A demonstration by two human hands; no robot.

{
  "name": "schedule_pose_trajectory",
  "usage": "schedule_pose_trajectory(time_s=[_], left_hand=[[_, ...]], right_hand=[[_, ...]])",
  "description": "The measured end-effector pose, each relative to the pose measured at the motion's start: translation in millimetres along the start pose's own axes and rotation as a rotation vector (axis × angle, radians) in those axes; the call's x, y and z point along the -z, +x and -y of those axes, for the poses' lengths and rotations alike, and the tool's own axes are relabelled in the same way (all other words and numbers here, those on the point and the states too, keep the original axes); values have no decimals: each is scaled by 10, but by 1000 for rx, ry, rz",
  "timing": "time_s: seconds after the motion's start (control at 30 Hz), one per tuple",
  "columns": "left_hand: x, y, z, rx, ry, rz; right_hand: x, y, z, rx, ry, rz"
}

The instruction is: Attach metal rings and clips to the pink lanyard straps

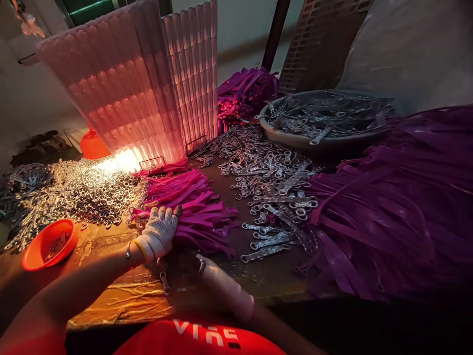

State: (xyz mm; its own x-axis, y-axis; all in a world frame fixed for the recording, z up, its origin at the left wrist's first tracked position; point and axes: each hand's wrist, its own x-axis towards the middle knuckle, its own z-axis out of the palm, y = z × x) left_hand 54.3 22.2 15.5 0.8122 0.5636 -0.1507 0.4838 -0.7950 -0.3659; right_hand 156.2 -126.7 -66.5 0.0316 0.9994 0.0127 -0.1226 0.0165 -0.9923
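Observation:
My left hand [159, 230], in a white dotted glove with bare fingertips, lies at the near left edge of a pile of magenta strips [195, 209]. Its fingers touch the strips; whether they grip one is unclear. A small metal link piece [164, 282] hangs or lies just below that glove. My right hand [216, 276], in a pale covering, is over the table's near side, with a small dark metallic thing at its tip. Its fingers are too blurred to make out. Metal link pieces [266, 241] lie to its right.
An orange bowl [66, 246] stands at the left, by a large heap of metal links [92, 192]. Tall ribbed plastic panels [121, 84] rise behind. A grey basin [291, 140] of metal pieces is at the back right, and purple strips [399, 207] cover the right side.

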Motion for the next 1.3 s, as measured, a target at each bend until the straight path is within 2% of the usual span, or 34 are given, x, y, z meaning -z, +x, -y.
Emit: schedule_pose_trajectory(time_s=[0.1,0.2,0.23,0.3,0.37,0.43,0.53,0.67,0.73,0.8,0.9,1.0,1.07,1.13,1.2,1.3], left_hand=[[-41,238,161,45,21,-4],[-51,345,187,51,29,-2],[-50,320,156,50,31,-5],[-62,178,44,47,34,-8],[-116,-51,-97,57,36,-19],[-201,-289,-214,97,30,-56],[-304,-522,-268,144,-28,-108],[-348,-650,-161,175,-122,-117],[-359,-777,-141,174,-153,-164],[-400,-980,-191,80,-199,-231],[-581,-1309,-333,-232,-311,-254],[-827,-1514,-404,-350,-399,-262],[-950,-1604,-365,-331,-431,-305],[-1043,-1709,-262,-299,-429,-373],[-1146,-1846,-107,-231,-405,-430],[-1379,-2043,199,-91,-385,-466]], right_hand=[[128,-84,237,31,-122,53],[248,121,423,253,-628,-93],[289,249,457,313,-818,-127],[377,535,489,337,-1127,-101],[456,771,491,306,-1318,8],[491,887,490,302,-1440,155],[431,876,527,292,-1515,295],[288,837,608,229,-1552,321],[263,832,604,203,-1603,335],[281,795,579,166,-1659,351],[330,696,551,149,-1716,330],[286,688,528,328,-1664,274],[185,779,471,399,-1616,300],[67,895,375,332,-1626,371],[-23,954,268,265,-1654,414],[-56,853,146,320,-1671,475]])
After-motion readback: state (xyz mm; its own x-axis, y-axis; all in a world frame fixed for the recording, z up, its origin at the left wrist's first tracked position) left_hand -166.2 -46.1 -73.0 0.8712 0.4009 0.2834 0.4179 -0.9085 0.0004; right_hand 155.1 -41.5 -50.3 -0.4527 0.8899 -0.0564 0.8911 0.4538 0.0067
